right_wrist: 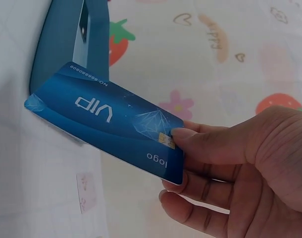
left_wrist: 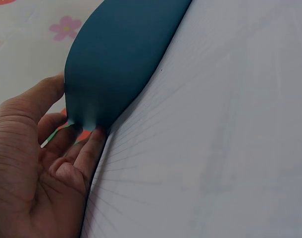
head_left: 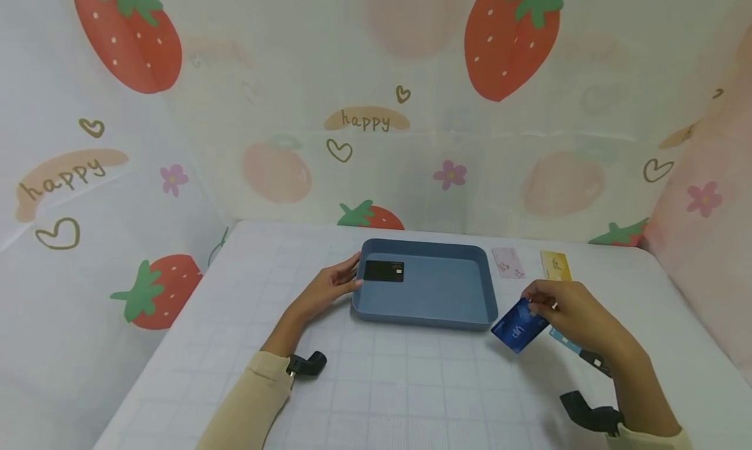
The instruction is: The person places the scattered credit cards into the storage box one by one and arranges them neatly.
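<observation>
My right hand [head_left: 566,309] pinches a blue VIP card [head_left: 519,326] between thumb and fingers, just off the tray's front right corner. The right wrist view shows the card [right_wrist: 109,124] tilted, with its chip near the thumb. A blue-grey rectangular tray [head_left: 429,306] lies on the table. Inside it, near the left wall, is a black card [head_left: 384,271]. My left hand [head_left: 326,290] touches the tray's left end. In the left wrist view, thumb and fingertips rest against the tray's outer wall [left_wrist: 116,54], and the fingers bend loosely.
Right of the tray lie a pale pink card [head_left: 508,263] and a yellow card [head_left: 555,265]. A light blue card [head_left: 564,339] and a dark card [head_left: 596,362] are partly covered by the right hand and forearm. A strawberry-printed curtain [head_left: 364,58] surrounds the white table [head_left: 399,385].
</observation>
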